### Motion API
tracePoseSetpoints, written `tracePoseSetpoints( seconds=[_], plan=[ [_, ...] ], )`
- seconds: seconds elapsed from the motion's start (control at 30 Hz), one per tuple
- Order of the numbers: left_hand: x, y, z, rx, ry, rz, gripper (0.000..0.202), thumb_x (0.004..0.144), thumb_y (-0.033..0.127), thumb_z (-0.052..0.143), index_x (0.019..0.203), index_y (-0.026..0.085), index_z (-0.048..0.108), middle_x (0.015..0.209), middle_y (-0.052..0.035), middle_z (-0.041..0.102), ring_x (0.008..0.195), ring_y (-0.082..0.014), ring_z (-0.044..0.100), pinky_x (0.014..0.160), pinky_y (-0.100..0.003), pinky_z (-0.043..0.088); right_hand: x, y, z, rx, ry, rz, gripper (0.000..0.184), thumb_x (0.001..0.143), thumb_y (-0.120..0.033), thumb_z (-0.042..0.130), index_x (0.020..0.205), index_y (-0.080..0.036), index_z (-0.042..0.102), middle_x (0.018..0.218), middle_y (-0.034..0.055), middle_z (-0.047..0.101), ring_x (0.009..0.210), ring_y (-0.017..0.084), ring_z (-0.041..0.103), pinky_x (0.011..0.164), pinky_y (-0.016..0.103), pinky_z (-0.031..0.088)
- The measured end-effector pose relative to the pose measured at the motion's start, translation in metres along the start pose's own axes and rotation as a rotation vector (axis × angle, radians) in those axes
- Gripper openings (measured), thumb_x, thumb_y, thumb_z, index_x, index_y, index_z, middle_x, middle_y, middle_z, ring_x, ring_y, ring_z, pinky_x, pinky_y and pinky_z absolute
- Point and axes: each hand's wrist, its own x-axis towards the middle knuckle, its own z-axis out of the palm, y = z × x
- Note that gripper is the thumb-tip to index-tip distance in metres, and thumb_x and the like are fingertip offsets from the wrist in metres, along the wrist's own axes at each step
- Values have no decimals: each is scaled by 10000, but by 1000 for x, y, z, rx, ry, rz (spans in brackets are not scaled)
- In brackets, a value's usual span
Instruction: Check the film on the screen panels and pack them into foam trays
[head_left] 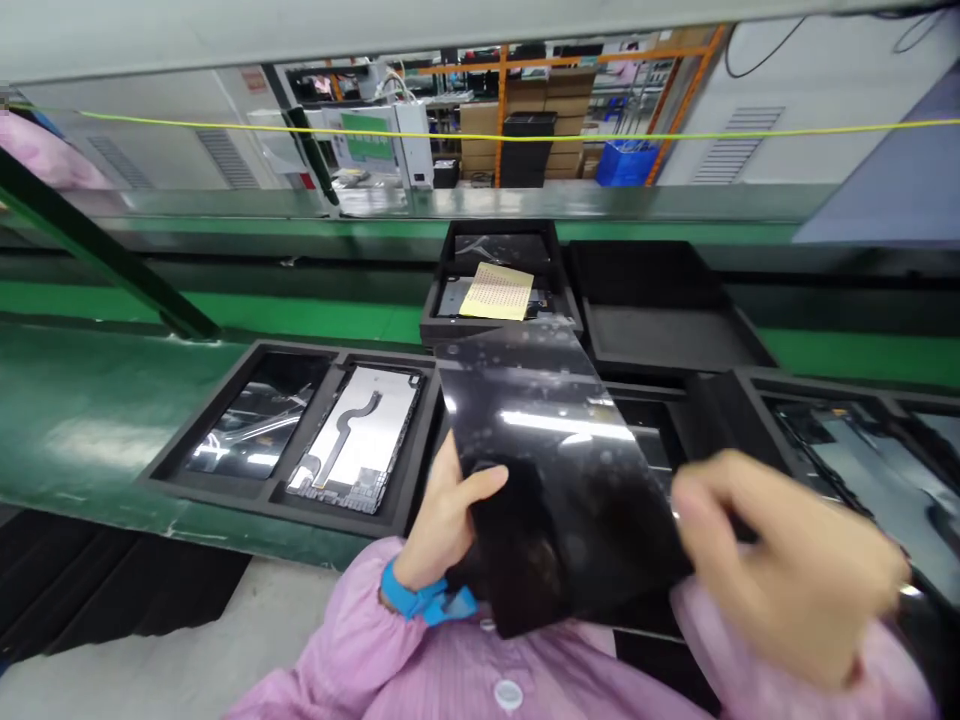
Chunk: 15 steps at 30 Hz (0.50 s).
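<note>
A glossy black screen panel [555, 440] is tilted in front of me, its surface showing pale spots and light reflections. My left hand [442, 515] grips its left edge, thumb on the front face and the other fingers mostly hidden behind. At the panel's right edge is my right hand [787, 560], closed with its fingers curled and smeared by motion. Whatever its fingertips pinch cannot be made out. A blue band [420, 597] circles my left wrist.
Left, a black foam tray [270, 505] holds a dark panel [259, 415] and a silver-backed screen part [360, 435]. A yellow dotted sheet [499, 292] lies on a farther tray. Beside that stands another black tray [660, 335]. Screen parts [862, 460] lie at right. A green post [112, 240] rises left.
</note>
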Motion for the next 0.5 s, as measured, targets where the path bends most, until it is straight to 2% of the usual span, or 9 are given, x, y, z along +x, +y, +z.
tracePoseSetpoints(
  seconds=[0.03,0.07,0.17,0.23,0.27,0.33,0.4,0.47,0.5],
  plan=[
    [-2,2,-6,43,-49,4,380,703,135,728,1058,221,623,967,14,701,942,-166,642,874,-270,477,13,13,3,3,-9,120,401,881,-477,437,569,-262,570,507,-25,551,457,166,513,456,320,382],
    [-4,2,-11,79,-99,-7,379,712,161,734,1068,227,621,986,11,696,952,-166,634,868,-265,476,25,27,8,37,-85,218,468,898,-517,406,554,-234,550,497,-12,532,437,152,482,450,306,350],
    [-13,0,-19,161,-205,-67,446,741,233,735,1161,241,587,1121,-20,670,1092,-212,594,918,-292,459,46,55,25,133,-176,297,602,915,-607,319,484,-188,356,461,2,440,441,124,436,448,270,322],
    [-17,-2,-19,211,-231,-61,546,764,245,720,1274,259,524,1267,-38,611,1230,-250,518,996,-322,423,48,58,36,137,-134,301,589,922,-598,327,500,-190,288,442,-3,379,437,115,402,463,269,316],
    [-18,-2,-19,237,-240,-42,599,775,243,711,1328,265,483,1329,-44,574,1277,-262,480,1026,-333,404,47,56,41,112,-88,285,560,932,-560,351,511,-190,329,455,-3,406,444,117,416,482,272,334],
    [-19,-1,-17,269,-267,-4,688,794,237,694,1413,274,395,1406,-50,516,1318,-269,441,1068,-346,375,42,48,46,57,38,192,422,944,-432,416,625,-184,540,601,20,589,543,147,551,577,288,431],
    [-19,2,-15,267,-293,16,748,814,227,674,1465,280,311,1433,-52,492,1328,-259,434,1088,-346,358,38,40,48,53,171,28,228,926,-298,480,885,-197,680,957,56,694,872,209,660,806,346,507],
    [-19,7,-13,235,-307,32,809,827,206,658,1498,295,216,1473,-45,448,1349,-238,413,1108,-334,337,32,35,45,151,241,-148,197,879,-216,545,995,-246,702,1178,33,643,1203,261,538,1019,446,440],
    [-20,9,-12,213,-314,33,844,832,192,650,1509,311,161,1499,-37,414,1361,-227,399,1112,-327,332,29,34,42,245,259,-208,194,862,-207,555,954,-272,713,1154,11,654,1276,271,470,1062,489,402]
  ],
)
